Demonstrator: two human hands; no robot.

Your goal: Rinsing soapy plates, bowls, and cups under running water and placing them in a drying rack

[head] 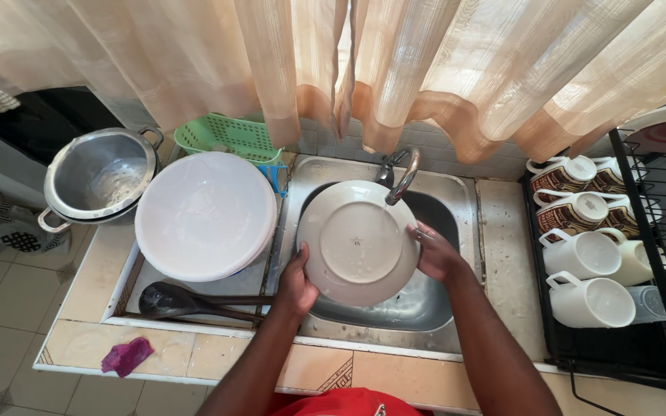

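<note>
Fingers (423, 233) of both hands grip the upturned cream plate (358, 243) under the tap (401, 176), rinsing seemingly unfinished, cups (589, 254) already racked rightward.

Glossy glazed ceramic plate (358, 243) sits over the brushed steel sink (456, 202); left of the sink, a smooth matt plastic lid (205, 215).

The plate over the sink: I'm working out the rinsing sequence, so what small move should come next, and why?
Probably tilt the plate so its underside sits under the tap spout. Both the left hand and right hand grip its rim over the sink, bottom facing up, drops on it, and no running water shows.
</note>
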